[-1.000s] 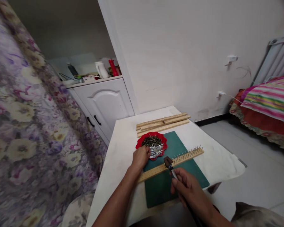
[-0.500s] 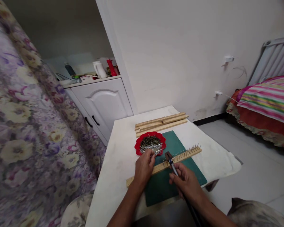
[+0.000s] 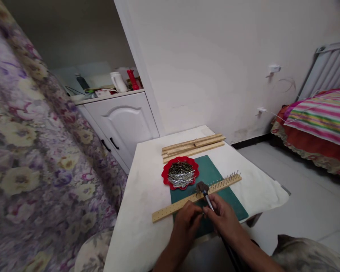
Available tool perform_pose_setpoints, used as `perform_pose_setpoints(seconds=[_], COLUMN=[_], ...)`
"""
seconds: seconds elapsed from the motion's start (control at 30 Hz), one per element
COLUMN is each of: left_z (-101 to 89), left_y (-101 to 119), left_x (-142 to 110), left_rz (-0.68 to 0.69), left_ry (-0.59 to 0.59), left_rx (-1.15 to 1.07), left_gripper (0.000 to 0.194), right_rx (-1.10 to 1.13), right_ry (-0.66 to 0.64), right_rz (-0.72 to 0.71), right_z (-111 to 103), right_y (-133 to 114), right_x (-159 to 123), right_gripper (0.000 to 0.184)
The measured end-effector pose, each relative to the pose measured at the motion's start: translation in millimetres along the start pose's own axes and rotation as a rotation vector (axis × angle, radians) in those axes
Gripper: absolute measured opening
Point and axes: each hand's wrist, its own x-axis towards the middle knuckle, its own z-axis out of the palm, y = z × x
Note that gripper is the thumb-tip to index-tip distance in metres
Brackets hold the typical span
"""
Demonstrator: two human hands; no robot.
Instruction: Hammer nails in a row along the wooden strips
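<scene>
My right hand [image 3: 222, 217] is wrapped around the handle of a hammer [image 3: 206, 194], whose dark head is over the wooden strip [image 3: 170, 210]. Close beside it, my left hand [image 3: 188, 221] is closed in a pinch, with a small shiny bit at the fingertips that looks like a nail [image 3: 203, 212]. The strip lies slantwise across a green cutting mat [image 3: 206, 168]; many nails [image 3: 225, 182] stand upright in its right part, and the left part shows rows of small marks. Behind my left hand, a red scalloped bowl [image 3: 164, 176] holds a heap of loose nails [image 3: 183, 173].
Several wooden strips [image 3: 194, 145] lie at the back of the white-covered table [image 3: 141, 181]. A white cabinet [image 3: 127, 117] and a floral curtain [image 3: 45, 151] are on the left. To the right is a bed with a striped cover [image 3: 325, 113].
My left hand has left the nail bowl and come toward me and right, up to my right hand. The hammer has turned slightly in my right hand.
</scene>
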Motion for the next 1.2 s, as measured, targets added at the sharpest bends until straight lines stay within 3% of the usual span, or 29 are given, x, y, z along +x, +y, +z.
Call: perform_pose_setpoints(seconds=[0.1, 0.3, 0.47, 0.53, 0.67, 0.8, 1.2], left_z=[1.8, 14.8, 20.6, 12.0, -8.2, -9.1, 2.1], left_y=[-1.7, -12.6, -13.1, -13.4, -18.5, -27.2, -38.2], left_x=[-4.6, -5.6, -4.3, 0.6, 16.9, 29.6, 32.8], left_rz=[-0.088, -0.441, -0.459, -0.428, -0.313, -0.172, -0.164], left_ry=[0.057, 0.182, 0.281, 0.321, 0.358, 0.324, 0.282], left_rx=[-0.11, -0.623, -0.828, -0.734, -0.305, -0.006, 0.182], left_gripper=[0.014, 0.019, 0.019, 0.018, 0.018, 0.018, 0.015], right_rx=[0.077, 0.198, 0.206, 0.199, 0.181, 0.164, 0.144], right_ry=[-0.039, 0.016, 0.006, -0.003, 0.026, 0.042, 0.009], right_rz=[0.054, 0.098, 0.112, 0.109, 0.094, 0.091, 0.093], right_z=[3.0, 7.3, 8.0, 6.3, -0.1, -3.1, -1.6], right_y=[0.0, -8.4, -10.2, -10.3, -10.9, -11.9, -15.2], right_x=[-4.0, -8.6, -10.2, -10.4, -8.6, -7.3, -8.0], right_gripper=[0.017, 0.028, 0.03, 0.029, 0.031, 0.031, 0.024])
